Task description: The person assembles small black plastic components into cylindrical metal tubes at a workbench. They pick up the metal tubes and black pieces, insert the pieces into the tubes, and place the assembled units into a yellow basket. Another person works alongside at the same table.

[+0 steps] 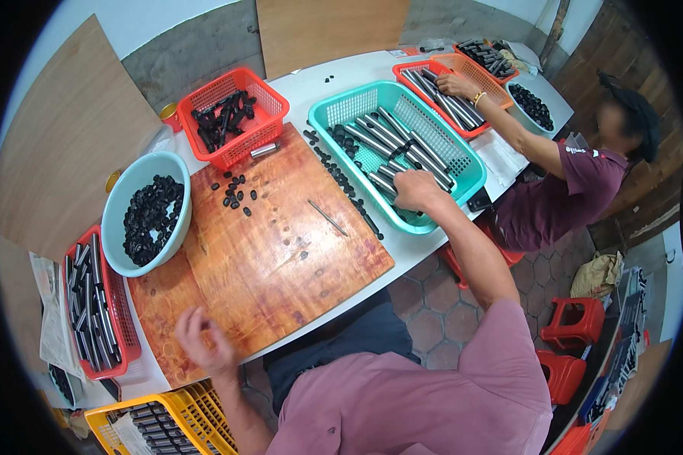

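My right hand (417, 189) reaches into the teal basket (470, 178), its fingers curled down onto shiny metal tubes (425, 158) with black ends. What lies under those fingers is hidden. Over the near left edge of the wooden board (281, 227) hovers my left hand (203, 341), slightly blurred, fingers apart and holding nothing. A thin metal rod (327, 218) lies on the board. Small black caps (235, 196) are scattered toward its far side, and more black pieces (341, 178) line the strip beside the teal basket.
At left stand a light blue basin (114, 220) of black caps and a red basket (133, 341) of tubes. Another red basket (269, 91) holds black parts. A yellow crate (182, 413) sits low. At right a co-worker's hand (455, 85) reaches into a red-orange basket (402, 70).
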{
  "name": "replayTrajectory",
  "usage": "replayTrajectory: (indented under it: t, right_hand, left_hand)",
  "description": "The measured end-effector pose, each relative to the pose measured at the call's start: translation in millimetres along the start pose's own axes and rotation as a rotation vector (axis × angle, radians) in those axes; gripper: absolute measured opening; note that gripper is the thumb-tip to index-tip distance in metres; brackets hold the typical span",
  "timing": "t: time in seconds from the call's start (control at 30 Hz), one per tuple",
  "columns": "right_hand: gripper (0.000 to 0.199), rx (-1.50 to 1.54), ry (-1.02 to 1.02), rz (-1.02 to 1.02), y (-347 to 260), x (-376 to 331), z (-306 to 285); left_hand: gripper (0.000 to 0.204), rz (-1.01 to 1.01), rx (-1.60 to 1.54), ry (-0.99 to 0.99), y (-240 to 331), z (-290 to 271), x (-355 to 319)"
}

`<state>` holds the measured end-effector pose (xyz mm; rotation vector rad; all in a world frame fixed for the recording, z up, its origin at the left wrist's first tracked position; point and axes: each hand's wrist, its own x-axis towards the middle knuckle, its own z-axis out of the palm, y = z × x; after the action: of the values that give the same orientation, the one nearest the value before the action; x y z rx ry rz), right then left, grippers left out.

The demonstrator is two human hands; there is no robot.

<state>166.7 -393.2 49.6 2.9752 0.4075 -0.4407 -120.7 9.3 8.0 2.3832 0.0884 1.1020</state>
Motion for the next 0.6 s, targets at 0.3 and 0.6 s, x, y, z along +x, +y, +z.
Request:
replayTrajectory:
  t: [0.3, 0.6]
  right_hand:
    - [0.026, 1.351, 0.025, -0.349, -36.7, -57.7, -89.2]
    - [0.031, 1.538, -0.470, -0.570, -172.7, 6.1, -33.9]
  left_hand:
    - [0.036, -0.553, -0.853, -0.544, 36.7, 82.6, 69.8]
    - [0.052, -0.732, -1.810, -0.489, -9.5, 165.1, 123.3]
